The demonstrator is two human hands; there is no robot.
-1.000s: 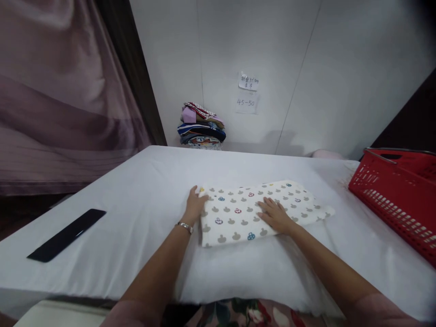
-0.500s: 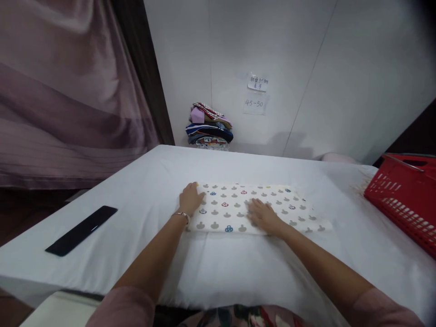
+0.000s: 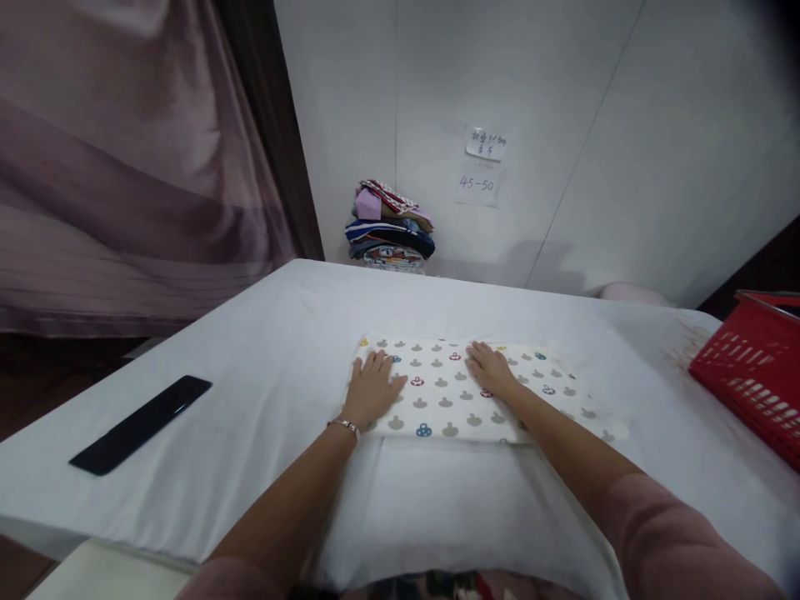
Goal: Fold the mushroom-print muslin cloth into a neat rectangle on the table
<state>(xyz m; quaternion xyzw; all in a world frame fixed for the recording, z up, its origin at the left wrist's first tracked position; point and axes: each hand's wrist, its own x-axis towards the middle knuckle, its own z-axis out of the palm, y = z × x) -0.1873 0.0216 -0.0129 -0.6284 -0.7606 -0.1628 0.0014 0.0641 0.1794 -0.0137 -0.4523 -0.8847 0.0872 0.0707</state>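
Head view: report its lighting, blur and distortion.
Head view: soft, even light with no glare on the patterned cloth; left hand and right hand sharp; wide-angle distortion slants the wall seam; top right corner vignetted dark.
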